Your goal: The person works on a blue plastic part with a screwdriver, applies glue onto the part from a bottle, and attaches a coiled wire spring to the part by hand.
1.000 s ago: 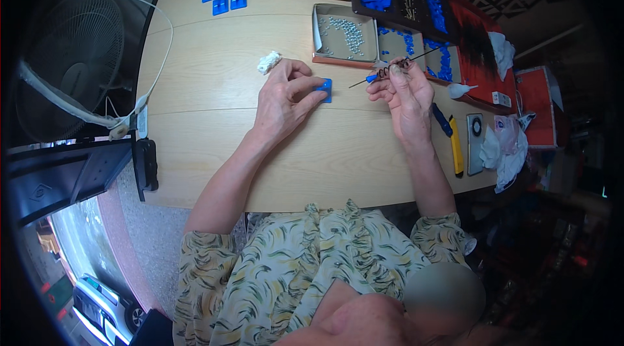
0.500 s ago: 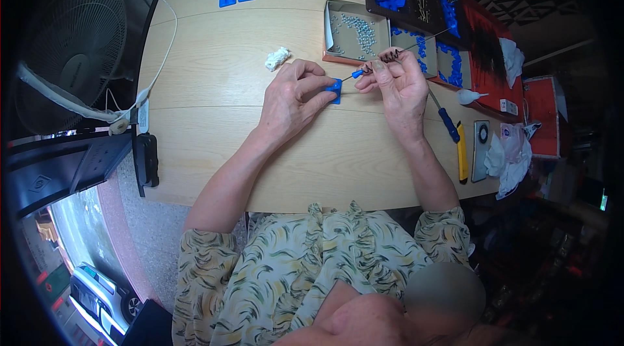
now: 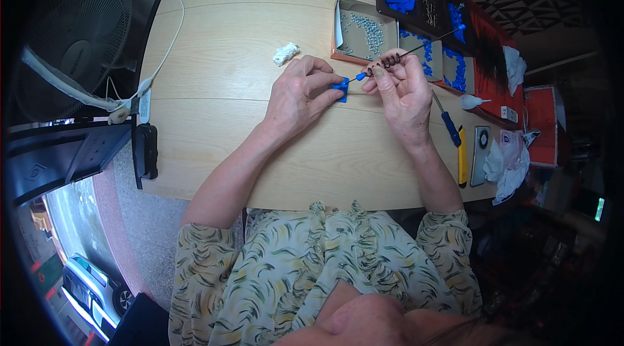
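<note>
Blue piece (image 3: 343,93) | left hand (image 3: 296,94): pinching it | right hand (image 3: 404,102): gripping dark coil (image 3: 391,60)

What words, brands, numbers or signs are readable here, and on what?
No word or number reads clearly.
Fan hub: lettering, too blurred.
Small white box: printing, too small.
Pink packet: a small mark, too blurred.
Dark panel at left: a diamond-shaped emblem, no readable words.

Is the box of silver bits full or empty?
Partly filled: the box has silver bits scattered over its floor, with bare cardboard showing.
</note>
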`<action>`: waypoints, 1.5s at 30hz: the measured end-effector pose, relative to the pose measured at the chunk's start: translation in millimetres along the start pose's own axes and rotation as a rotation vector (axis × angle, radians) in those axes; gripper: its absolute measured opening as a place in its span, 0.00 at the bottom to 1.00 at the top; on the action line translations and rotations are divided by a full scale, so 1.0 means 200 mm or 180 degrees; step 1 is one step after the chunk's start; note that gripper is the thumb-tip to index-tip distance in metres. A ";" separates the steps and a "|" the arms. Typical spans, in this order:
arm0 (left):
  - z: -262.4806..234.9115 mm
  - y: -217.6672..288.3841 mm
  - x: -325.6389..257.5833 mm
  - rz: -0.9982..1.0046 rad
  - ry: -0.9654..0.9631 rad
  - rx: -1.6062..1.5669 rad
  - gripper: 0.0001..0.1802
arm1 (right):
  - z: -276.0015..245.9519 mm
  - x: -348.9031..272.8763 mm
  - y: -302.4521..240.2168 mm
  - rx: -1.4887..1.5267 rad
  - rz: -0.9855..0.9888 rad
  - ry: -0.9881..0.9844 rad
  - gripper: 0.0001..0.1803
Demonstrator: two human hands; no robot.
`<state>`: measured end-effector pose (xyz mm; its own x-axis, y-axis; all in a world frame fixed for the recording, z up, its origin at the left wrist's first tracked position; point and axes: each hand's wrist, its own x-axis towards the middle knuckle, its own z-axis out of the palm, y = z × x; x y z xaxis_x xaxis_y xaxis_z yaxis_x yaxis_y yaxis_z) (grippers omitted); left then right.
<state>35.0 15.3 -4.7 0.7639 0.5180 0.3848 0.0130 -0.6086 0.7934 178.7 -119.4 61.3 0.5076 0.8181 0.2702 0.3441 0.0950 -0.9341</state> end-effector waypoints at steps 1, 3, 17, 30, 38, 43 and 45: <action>0.00 0.00 0.00 -0.0003 0.0011 -0.0003 0.12 | 0.00 0.00 0.00 -0.0137 -0.0091 -0.0011 0.11; 0.00 -0.01 0.00 0.0087 0.0030 0.0036 0.12 | 0.01 0.00 -0.01 -0.0277 -0.0183 -0.0038 0.12; 0.01 -0.02 -0.01 0.0128 0.0101 0.0061 0.12 | 0.05 0.00 -0.03 -0.1566 -0.0938 -0.0115 0.14; 0.01 -0.03 -0.01 0.0104 0.0101 0.0014 0.12 | 0.06 0.00 -0.03 -0.1510 -0.0916 -0.0046 0.14; 0.01 -0.03 -0.01 0.0112 0.0100 0.0016 0.11 | 0.06 -0.01 0.00 -0.1413 -0.0850 -0.0087 0.14; 0.01 -0.03 -0.01 0.0101 0.0112 0.0009 0.11 | 0.06 -0.01 -0.01 -0.1495 -0.0971 -0.0060 0.14; 0.01 -0.03 -0.01 0.0140 0.0128 0.0014 0.12 | 0.06 -0.01 -0.01 -0.1485 -0.0987 -0.0049 0.14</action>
<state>34.8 17.3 -11.0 0.7373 0.5144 0.4379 -0.0170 -0.6338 0.7733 166.9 -114.2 59.0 0.3168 0.8003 0.5091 0.7901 0.0743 -0.6084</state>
